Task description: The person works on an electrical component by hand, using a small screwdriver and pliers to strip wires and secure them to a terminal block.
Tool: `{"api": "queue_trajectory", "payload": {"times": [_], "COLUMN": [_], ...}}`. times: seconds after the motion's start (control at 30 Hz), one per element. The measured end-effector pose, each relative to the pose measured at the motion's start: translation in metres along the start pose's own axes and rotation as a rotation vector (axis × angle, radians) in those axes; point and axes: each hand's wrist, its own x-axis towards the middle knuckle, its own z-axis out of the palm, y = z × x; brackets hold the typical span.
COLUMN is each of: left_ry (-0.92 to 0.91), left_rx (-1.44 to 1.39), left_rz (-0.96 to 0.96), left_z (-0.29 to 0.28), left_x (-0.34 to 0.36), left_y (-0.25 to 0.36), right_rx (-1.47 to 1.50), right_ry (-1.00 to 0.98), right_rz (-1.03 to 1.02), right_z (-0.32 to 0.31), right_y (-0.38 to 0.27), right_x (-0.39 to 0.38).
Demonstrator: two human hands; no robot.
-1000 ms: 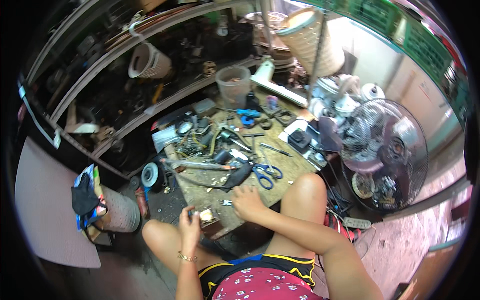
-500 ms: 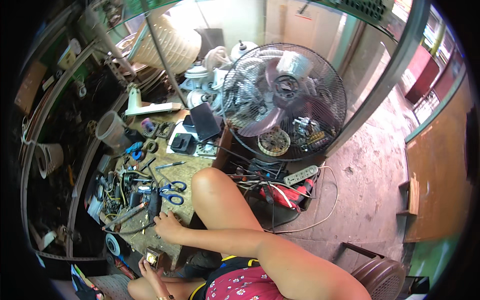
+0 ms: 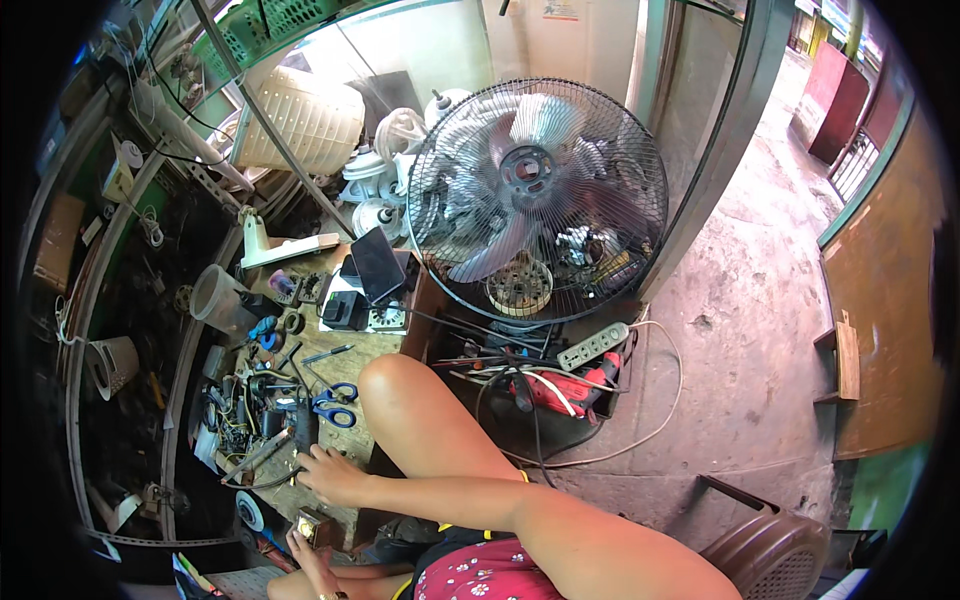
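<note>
My right hand (image 3: pixel 328 476) rests knuckles-up on the cluttered wooden workbench (image 3: pixel 375 345), fingertips by a black tool (image 3: pixel 304 430) and a metal strip (image 3: pixel 255 455). Whether it grips anything is hidden. My left hand (image 3: pixel 303 548) is low at the bench's near edge, fingers closed round a small square yellowish part (image 3: pixel 307 524). Blue-handled scissors (image 3: pixel 336 405) lie just beyond my right hand. My bare knee (image 3: pixel 395 385) rises beside the bench.
A large caged fan (image 3: pixel 535 195) stands on the floor past the bench, with a white power strip (image 3: pixel 592 345), a red tool (image 3: pixel 565 390) and tangled cables below it. A dark tablet (image 3: pixel 378 265), a clear cup (image 3: pixel 215 300), shelves left, a brown chair (image 3: pixel 770 550) lower right.
The view has swung right, from the bench and shelves toward the fan and floor. Both hands stay at the bench's near edge, the left still on the small part.
</note>
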Motion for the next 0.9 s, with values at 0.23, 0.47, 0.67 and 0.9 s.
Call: {"api": "queue_trajectory", "payload": {"times": [0.23,0.47,0.67,0.9], "left_ry": [0.052,0.067,-0.016,0.3], "left_rx": [-0.053,-0.052,-0.115,-0.055], "left_rz": [-0.037,-0.04,0.02,0.036], "left_z": [0.01,0.008,0.002,0.034], "left_x": [0.0,0.007,0.008,-0.034], "left_y": [0.002,-0.008,-0.01,0.011], "right_rx": [0.046,-0.018,-0.029,-0.125], "right_ry": [-0.077,-0.122,-0.225,-0.45], "right_rz": [-0.239,-0.254,-0.203,-0.187], "right_z": [-0.069,-0.108,-0.052,-0.04], "right_y": [-0.019,-0.04,-0.054,-0.026], "right_x": [-0.011,-0.018,-0.032,-0.048]}}
